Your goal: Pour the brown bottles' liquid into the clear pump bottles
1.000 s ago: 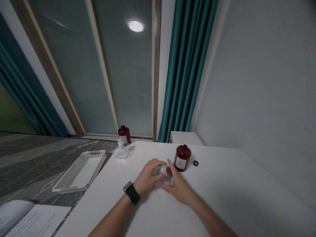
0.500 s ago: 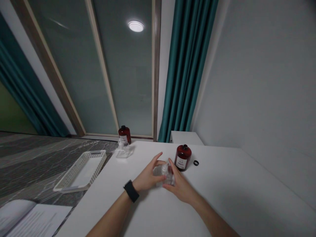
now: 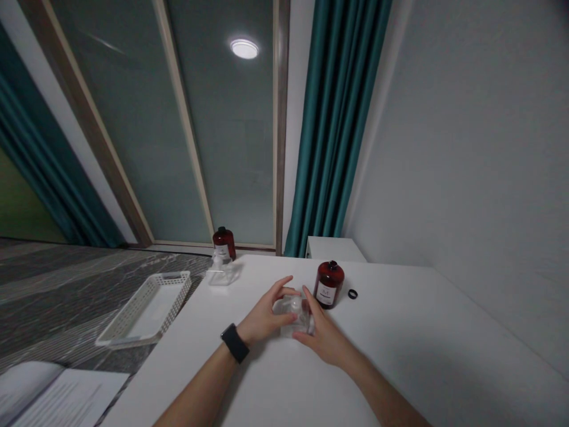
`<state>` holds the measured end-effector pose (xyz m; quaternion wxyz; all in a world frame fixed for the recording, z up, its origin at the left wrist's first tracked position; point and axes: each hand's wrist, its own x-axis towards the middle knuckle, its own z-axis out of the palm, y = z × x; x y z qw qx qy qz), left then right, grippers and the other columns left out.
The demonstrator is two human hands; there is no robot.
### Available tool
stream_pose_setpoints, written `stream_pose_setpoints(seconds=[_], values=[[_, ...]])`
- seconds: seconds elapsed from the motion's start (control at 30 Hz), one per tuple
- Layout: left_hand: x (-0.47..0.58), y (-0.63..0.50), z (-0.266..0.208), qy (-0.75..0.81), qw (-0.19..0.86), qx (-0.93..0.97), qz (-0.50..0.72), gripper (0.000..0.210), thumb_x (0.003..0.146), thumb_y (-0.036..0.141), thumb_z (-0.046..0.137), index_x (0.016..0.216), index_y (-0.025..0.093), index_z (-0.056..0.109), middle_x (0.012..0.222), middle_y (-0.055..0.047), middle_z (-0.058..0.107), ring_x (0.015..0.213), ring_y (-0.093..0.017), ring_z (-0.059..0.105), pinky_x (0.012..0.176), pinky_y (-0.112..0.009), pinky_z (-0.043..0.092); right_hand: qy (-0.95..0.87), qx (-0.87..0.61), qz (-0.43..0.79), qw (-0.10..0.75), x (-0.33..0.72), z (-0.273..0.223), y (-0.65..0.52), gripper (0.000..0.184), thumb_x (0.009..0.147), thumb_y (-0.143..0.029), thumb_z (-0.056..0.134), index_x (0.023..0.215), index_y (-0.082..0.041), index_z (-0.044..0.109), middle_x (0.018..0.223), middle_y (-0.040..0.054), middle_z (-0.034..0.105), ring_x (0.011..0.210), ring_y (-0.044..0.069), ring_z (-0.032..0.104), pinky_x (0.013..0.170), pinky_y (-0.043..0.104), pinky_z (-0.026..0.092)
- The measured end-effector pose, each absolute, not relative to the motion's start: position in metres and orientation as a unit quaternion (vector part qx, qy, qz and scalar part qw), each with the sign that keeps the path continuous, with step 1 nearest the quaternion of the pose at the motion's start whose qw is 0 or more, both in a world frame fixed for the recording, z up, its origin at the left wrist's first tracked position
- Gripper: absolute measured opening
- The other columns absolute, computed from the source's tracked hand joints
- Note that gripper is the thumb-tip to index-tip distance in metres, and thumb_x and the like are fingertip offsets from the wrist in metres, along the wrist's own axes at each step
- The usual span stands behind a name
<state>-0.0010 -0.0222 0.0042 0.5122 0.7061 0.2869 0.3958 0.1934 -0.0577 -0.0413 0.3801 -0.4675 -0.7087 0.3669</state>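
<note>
A clear, squarish bottle [image 3: 288,329] with a rounded clear top stands on the white table between my hands. My left hand [image 3: 265,311], with a black watch on its wrist, grips the bottle near its top from the left, thumb in front and index finger raised. From the right, my right hand [image 3: 326,337] holds the bottle's side between thumb and fingers. Just behind my right fingertips is a dark red bottle [image 3: 329,284] with a white label and an uncapped black neck. Beside it on the right lies a black ring-shaped cap [image 3: 352,294].
At the table's far left corner, another clear container [image 3: 221,276] sits in front of a second dark red bottle [image 3: 224,242] with a black top. Left of the table are a white perforated basket [image 3: 113,326] and an open book [image 3: 84,391]. A white cabinet [image 3: 336,248] stands behind.
Both hands keep their hold on the clear bottle. The left thumb and fingers have shifted very slightly; the other things stay in place.
</note>
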Motion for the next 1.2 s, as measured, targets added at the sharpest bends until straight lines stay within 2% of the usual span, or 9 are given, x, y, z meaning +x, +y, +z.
stream_pose_setpoints(seconds=[0.17, 0.27, 0.37, 0.57, 0.73, 0.83, 0.93, 1.1, 1.2], values=[[-0.0022, -0.0217, 0.0054, 0.302, 0.492, 0.711, 0.401, 0.063, 0.075, 0.018, 0.074, 0.133, 0.020, 0.049, 0.100, -0.003, 0.061, 0.101, -0.020, 0.060, 0.105, -0.042, 0.039, -0.712, -0.469, 0.362, 0.377, 0.1943, -0.0393, -0.0587, 0.101, 0.075, -0.021, 0.072, 0.155, -0.029, 0.010, 0.155, 0.0115, 0.034, 0.138, 0.027, 0.040, 0.114, 0.052, 0.030], [-0.0028, -0.0214, 0.0048, 0.307, 0.483, 0.716, 0.399, 0.067, 0.074, 0.017, 0.075, 0.135, 0.021, 0.046, 0.107, -0.004, 0.062, 0.107, -0.021, 0.059, 0.107, -0.044, 0.036, -0.712, -0.469, 0.365, 0.373, 0.1947, -0.0369, -0.0595, 0.101, 0.075, -0.020, 0.072, 0.155, -0.027, 0.010, 0.153, 0.0127, 0.036, 0.135, 0.027, 0.044, 0.114, 0.052, 0.030], [-0.0022, -0.0217, 0.0042, 0.285, 0.495, 0.719, 0.396, 0.072, 0.076, 0.017, 0.073, 0.140, 0.023, 0.040, 0.120, -0.008, 0.062, 0.116, -0.023, 0.056, 0.110, -0.045, 0.034, -0.716, -0.466, 0.362, 0.373, 0.1951, -0.0375, -0.0589, 0.101, 0.075, -0.020, 0.072, 0.155, -0.028, 0.010, 0.156, 0.0125, 0.032, 0.139, 0.028, 0.040, 0.115, 0.052, 0.027], [-0.0030, -0.0213, 0.0038, 0.317, 0.469, 0.721, 0.399, 0.071, 0.075, 0.016, 0.073, 0.138, 0.022, 0.042, 0.106, -0.004, 0.064, 0.110, -0.023, 0.058, 0.102, -0.043, 0.040, -0.717, -0.473, 0.356, 0.366, 0.1956, -0.0396, -0.0583, 0.101, 0.076, -0.022, 0.072, 0.155, -0.029, 0.010, 0.157, 0.0124, 0.032, 0.141, 0.028, 0.038, 0.115, 0.052, 0.027], [-0.0021, -0.0224, 0.0054, 0.302, 0.478, 0.731, 0.383, 0.073, 0.077, 0.015, 0.071, 0.141, 0.023, 0.037, 0.119, -0.008, 0.063, 0.113, -0.023, 0.057, 0.106, -0.045, 0.036, -0.721, -0.472, 0.352, 0.365, 0.1961, -0.0402, -0.0577, 0.101, 0.076, -0.021, 0.072, 0.155, -0.028, 0.010, 0.159, 0.0124, 0.028, 0.142, 0.027, 0.035, 0.117, 0.051, 0.025], [-0.0009, -0.0229, 0.0054, 0.292, 0.487, 0.725, 0.388, 0.073, 0.077, 0.016, 0.071, 0.141, 0.021, 0.037, 0.109, -0.006, 0.064, 0.108, -0.022, 0.059, 0.106, -0.045, 0.036, -0.723, -0.469, 0.352, 0.365, 0.1962, -0.0403, -0.0572, 0.100, 0.076, -0.020, 0.072, 0.155, -0.027, 0.011, 0.159, 0.0125, 0.027, 0.144, 0.027, 0.032, 0.117, 0.051, 0.024], [-0.0010, -0.0228, 0.0051, 0.305, 0.482, 0.719, 0.397, 0.071, 0.075, 0.018, 0.072, 0.139, 0.021, 0.041, 0.101, -0.003, 0.061, 0.105, -0.021, 0.059, 0.104, -0.044, 0.040, -0.721, -0.470, 0.358, 0.362, 0.1962, -0.0390, -0.0578, 0.100, 0.075, -0.021, 0.072, 0.155, -0.028, 0.011, 0.157, 0.0130, 0.031, 0.141, 0.027, 0.038, 0.116, 0.051, 0.026], [-0.0018, -0.0231, 0.0056, 0.294, 0.478, 0.737, 0.377, 0.072, 0.076, 0.015, 0.071, 0.141, 0.023, 0.039, 0.116, -0.007, 0.061, 0.113, -0.023, 0.057, 0.105, -0.044, 0.038, -0.724, -0.470, 0.354, 0.361, 0.1962, -0.0359, -0.0588, 0.100, 0.075, -0.021, 0.072, 0.155, -0.029, 0.012, 0.157, 0.0130, 0.031, 0.138, 0.029, 0.042, 0.115, 0.053, 0.028], [-0.0020, -0.0233, 0.0057, 0.279, 0.479, 0.743, 0.375, 0.067, 0.078, 0.013, 0.066, 0.139, 0.022, 0.040, 0.112, -0.007, 0.063, 0.109, -0.022, 0.058, 0.105, -0.043, 0.038, -0.724, -0.470, 0.352, 0.361, 0.1961, -0.0349, -0.0588, 0.100, 0.075, -0.021, 0.072, 0.155, -0.027, 0.012, 0.158, 0.0127, 0.029, 0.141, 0.029, 0.037, 0.116, 0.052, 0.027]])
